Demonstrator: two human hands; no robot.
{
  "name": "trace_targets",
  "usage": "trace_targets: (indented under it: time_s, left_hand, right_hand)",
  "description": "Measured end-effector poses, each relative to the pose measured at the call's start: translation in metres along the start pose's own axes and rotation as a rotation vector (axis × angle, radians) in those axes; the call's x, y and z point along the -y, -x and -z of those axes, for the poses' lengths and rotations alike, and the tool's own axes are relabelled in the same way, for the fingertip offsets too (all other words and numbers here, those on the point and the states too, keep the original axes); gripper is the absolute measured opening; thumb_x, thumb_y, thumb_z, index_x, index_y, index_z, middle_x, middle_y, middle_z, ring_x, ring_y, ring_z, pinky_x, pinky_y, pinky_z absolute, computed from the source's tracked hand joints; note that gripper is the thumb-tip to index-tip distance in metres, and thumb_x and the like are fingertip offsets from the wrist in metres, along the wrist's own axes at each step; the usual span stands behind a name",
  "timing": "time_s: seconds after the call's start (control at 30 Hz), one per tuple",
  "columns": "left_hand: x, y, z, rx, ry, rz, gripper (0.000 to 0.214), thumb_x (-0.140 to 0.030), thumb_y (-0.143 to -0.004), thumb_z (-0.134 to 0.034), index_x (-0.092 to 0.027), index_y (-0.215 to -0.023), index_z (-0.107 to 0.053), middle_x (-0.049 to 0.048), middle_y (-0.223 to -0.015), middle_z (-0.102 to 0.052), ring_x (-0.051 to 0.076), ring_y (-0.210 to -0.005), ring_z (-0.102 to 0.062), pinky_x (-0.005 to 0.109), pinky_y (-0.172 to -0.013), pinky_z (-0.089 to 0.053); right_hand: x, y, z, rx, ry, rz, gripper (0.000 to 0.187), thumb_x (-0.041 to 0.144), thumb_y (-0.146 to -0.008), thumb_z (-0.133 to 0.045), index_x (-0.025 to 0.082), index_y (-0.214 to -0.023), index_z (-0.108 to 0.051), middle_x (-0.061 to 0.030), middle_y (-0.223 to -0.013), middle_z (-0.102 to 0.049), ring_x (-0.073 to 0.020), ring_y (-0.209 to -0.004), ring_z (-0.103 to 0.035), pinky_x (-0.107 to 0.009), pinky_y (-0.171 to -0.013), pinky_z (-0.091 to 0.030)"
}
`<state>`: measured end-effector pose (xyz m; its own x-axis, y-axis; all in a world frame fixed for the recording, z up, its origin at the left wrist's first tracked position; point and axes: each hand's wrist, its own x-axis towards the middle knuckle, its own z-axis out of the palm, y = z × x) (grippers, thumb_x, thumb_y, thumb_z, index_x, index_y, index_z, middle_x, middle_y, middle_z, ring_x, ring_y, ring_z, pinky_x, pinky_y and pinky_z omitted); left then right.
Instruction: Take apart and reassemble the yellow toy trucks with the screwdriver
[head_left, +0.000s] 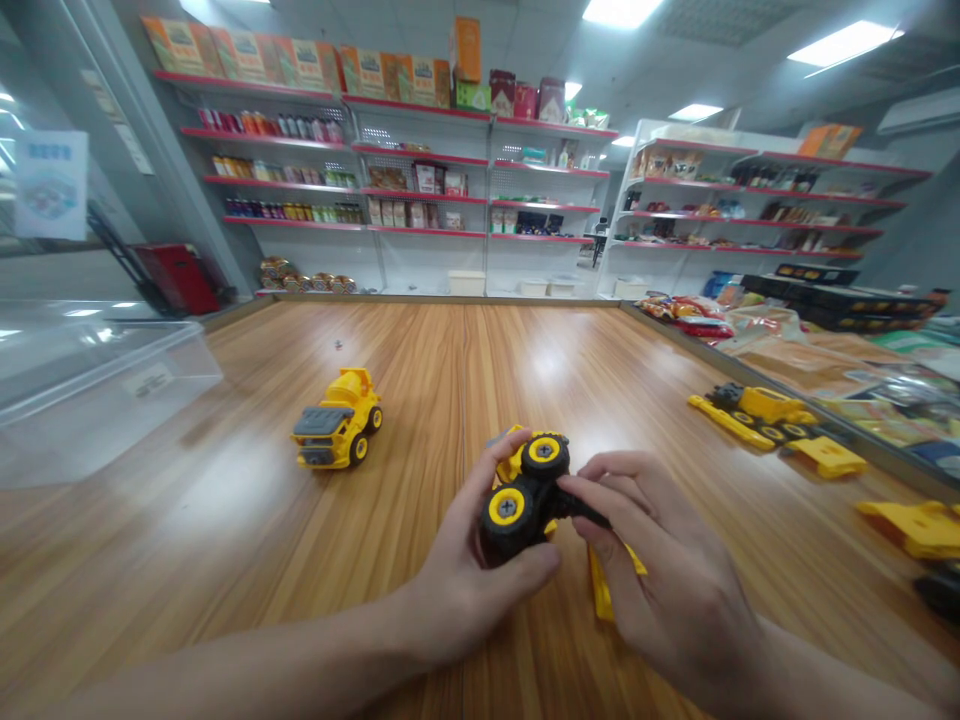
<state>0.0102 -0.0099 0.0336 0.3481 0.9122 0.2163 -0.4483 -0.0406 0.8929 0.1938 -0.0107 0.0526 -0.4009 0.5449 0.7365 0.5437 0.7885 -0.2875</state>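
Note:
Near the middle of the table, my left hand (pixel 480 560) is wrapped round a toy vehicle chassis (pixel 525 495). Its black wheels with yellow hubs and grey cross-slotted centres face up towards me. My right hand (pixel 660 550) is closed at the chassis's right side, its fingertips on a slim black piece (pixel 589 510) that meets the chassis. Whether that piece is part of the chassis or separate, I cannot tell. A yellow plastic part (pixel 600 585) shows below my right hand, partly hidden by it. Another bit of yellow shows behind the chassis.
A yellow toy cement mixer truck (pixel 337 418) stands on the wooden table (pixel 420 370) at left. Yellow and black toy parts (pixel 772 415) lie at right, with another yellow part (pixel 911 527) nearer. A clear plastic bin (pixel 97 400) is at far left. Stocked shelves (pixel 420 150) rise behind.

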Motion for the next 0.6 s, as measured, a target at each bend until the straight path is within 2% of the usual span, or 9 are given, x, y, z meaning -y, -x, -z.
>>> trace_targets:
  time_s: [0.07, 0.17, 0.23, 0.3, 0.37, 0.43, 0.53, 0.6]
  left_hand:
    - [0.002, 0.002, 0.001, -0.039, -0.127, -0.088, 0.071, -0.015, -0.082, -0.069, -0.028, -0.144, -0.036, 0.0080, -0.142, -0.048, 0.028, -0.129, -0.048, 0.041, -0.111, -0.034]
    - [0.009, 0.002, 0.004, -0.114, -0.391, -0.272, 0.073, -0.012, -0.080, -0.069, -0.029, -0.143, -0.037, 0.0078, -0.142, -0.046, 0.029, -0.129, -0.046, 0.044, -0.113, -0.031]
    - [0.013, 0.002, 0.008, -0.151, -0.571, -0.385, 0.078, -0.009, -0.076, -0.069, -0.030, -0.143, -0.037, 0.0078, -0.143, -0.043, 0.030, -0.133, -0.041, 0.045, -0.115, -0.028]
    - [0.017, 0.001, 0.010, -0.188, -0.700, -0.464, 0.081, -0.008, -0.074, -0.070, -0.032, -0.144, -0.035, 0.0080, -0.146, -0.037, 0.031, -0.137, -0.035, 0.046, -0.116, -0.026]
    - [0.019, 0.000, 0.011, -0.224, -0.773, -0.499, 0.082, -0.009, -0.075, -0.070, -0.033, -0.144, -0.033, 0.0082, -0.148, -0.032, 0.031, -0.137, -0.034, 0.046, -0.116, -0.025]
    - [0.020, -0.001, 0.012, -0.249, -0.813, -0.500, 0.081, -0.012, -0.077, -0.070, -0.034, -0.144, -0.032, 0.0090, -0.149, -0.029, 0.031, -0.135, -0.036, 0.046, -0.114, -0.028]
    - [0.019, -0.002, 0.012, -0.277, -0.860, -0.546, 0.080, -0.011, -0.076, -0.069, -0.032, -0.144, -0.033, 0.0103, -0.145, -0.031, 0.033, -0.136, -0.034, 0.049, -0.113, -0.028]
    - [0.019, -0.004, 0.013, -0.284, -0.904, -0.585, 0.079, -0.010, -0.075, -0.067, -0.030, -0.144, -0.034, 0.0107, -0.142, -0.033, 0.034, -0.138, -0.030, 0.051, -0.114, -0.027]
  right_hand:
    - [0.000, 0.000, 0.000, -0.024, -0.043, -0.070, 0.027, 0.007, -0.089, -0.058, 0.017, -0.114, -0.061, -0.0087, -0.102, -0.063, -0.0207, -0.094, -0.065, -0.035, -0.081, -0.058]
    - [-0.002, 0.002, -0.002, -0.015, -0.171, -0.300, 0.019, 0.019, -0.087, -0.068, 0.022, -0.105, -0.064, -0.0041, -0.093, -0.068, -0.0181, -0.079, -0.069, -0.031, -0.070, -0.062]
    - [-0.003, 0.004, -0.005, -0.007, -0.314, -0.444, 0.018, 0.023, -0.087, -0.068, 0.023, -0.105, -0.066, -0.0059, -0.104, -0.066, -0.0166, -0.075, -0.069, -0.028, -0.062, -0.063]
    - [-0.004, 0.006, -0.009, -0.014, -0.478, -0.518, 0.022, 0.023, -0.089, -0.063, 0.024, -0.111, -0.067, -0.0085, -0.120, -0.057, -0.0169, -0.081, -0.069, -0.029, -0.061, -0.065]
    - [-0.002, 0.006, -0.011, -0.008, -0.629, -0.539, 0.026, 0.023, -0.091, -0.059, 0.025, -0.117, -0.065, -0.0096, -0.123, -0.053, -0.0191, -0.088, -0.069, -0.031, -0.062, -0.066]
    - [-0.001, 0.004, -0.011, 0.019, -0.743, -0.584, 0.028, 0.025, -0.092, -0.059, 0.023, -0.120, -0.063, -0.0093, -0.112, -0.058, -0.0204, -0.087, -0.069, -0.032, -0.062, -0.066]
    - [-0.001, 0.000, -0.009, 0.035, -0.806, -0.710, 0.026, 0.030, -0.091, -0.061, 0.019, -0.114, -0.064, -0.0058, -0.088, -0.066, -0.0177, -0.071, -0.069, -0.028, -0.053, -0.064]
    - [-0.003, -0.001, -0.009, 0.037, -0.785, -0.737, 0.024, 0.031, -0.089, -0.063, 0.018, -0.109, -0.066, -0.0053, -0.086, -0.067, -0.0160, -0.065, -0.068, -0.027, -0.054, -0.064]
